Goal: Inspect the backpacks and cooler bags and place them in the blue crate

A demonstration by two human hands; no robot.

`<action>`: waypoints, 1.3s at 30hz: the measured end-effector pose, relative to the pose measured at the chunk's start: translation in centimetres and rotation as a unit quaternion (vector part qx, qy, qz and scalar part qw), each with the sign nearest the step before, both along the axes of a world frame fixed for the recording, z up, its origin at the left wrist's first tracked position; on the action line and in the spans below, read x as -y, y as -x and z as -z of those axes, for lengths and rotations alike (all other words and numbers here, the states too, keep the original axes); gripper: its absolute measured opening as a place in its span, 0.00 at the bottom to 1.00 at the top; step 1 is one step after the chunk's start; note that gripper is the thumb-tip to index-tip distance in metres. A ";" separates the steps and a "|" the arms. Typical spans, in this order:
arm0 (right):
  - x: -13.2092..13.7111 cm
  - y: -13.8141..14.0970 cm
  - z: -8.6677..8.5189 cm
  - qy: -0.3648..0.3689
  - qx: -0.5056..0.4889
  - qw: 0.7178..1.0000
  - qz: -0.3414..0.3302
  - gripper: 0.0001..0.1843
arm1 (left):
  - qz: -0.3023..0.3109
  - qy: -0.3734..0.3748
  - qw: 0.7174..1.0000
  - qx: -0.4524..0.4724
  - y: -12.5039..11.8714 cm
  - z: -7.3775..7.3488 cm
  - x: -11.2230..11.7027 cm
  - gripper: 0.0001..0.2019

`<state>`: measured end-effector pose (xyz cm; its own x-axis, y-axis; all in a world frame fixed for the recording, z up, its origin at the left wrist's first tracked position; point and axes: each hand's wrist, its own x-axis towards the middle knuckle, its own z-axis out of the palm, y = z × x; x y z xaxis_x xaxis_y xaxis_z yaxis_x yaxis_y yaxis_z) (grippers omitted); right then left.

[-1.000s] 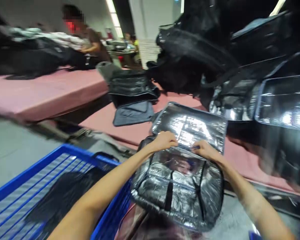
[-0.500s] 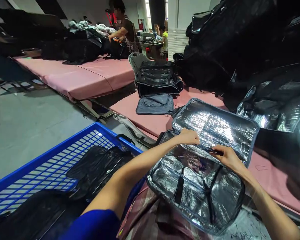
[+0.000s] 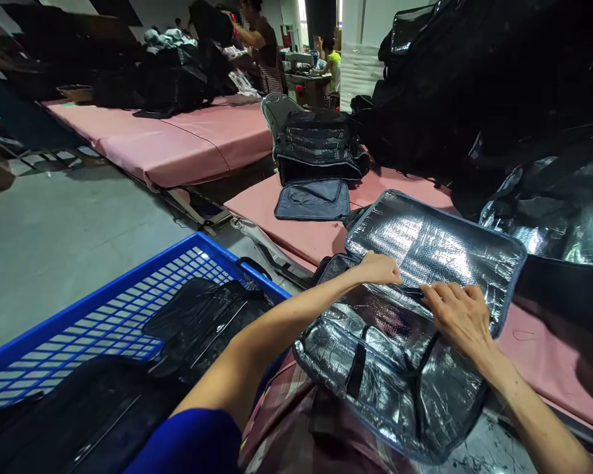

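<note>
In front of me lies an insulated bag with a shiny silver lining, its lid folded back onto the pink table. Dark straps cross the lining inside. My left hand is closed in a fist at the hinge side, gripping the dark edge of the bag. Just right of it, my right hand pinches the same dark edge between thumb and fingers, its back turned up. What exactly lies under the fingertips is partly hidden. The near side of the bag rests against my lap.
A blue plastic crate holding black bags stands at my left. Beyond on the pink table sits an open black bag. Dark bags pile high at the right. A co-worker stands behind the far pink table.
My right hand has turned so its back faces up, fingers over the edge. My left hand keeps its hold. The co-worker has lifted a black bag.
</note>
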<state>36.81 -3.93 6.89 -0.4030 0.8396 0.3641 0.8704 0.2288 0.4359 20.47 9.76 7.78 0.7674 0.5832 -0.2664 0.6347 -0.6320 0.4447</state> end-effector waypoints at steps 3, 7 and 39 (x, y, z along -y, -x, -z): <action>0.2 0.1 -0.1 -0.009 0.003 1.000 -0.002 0.12 | -0.005 0.005 1.000 0.006 0.0 0.2 -0.1 0.11; 0.1 0.1 -0.3 0.013 -0.004 1.000 -0.002 0.12 | -0.013 0.012 1.000 0.004 0.0 0.2 0.0 0.11; -2.1 -0.3 0.2 0.037 -0.049 0.997 -0.054 0.11 | 0.002 -0.015 0.999 0.050 0.3 1.2 -0.1 0.12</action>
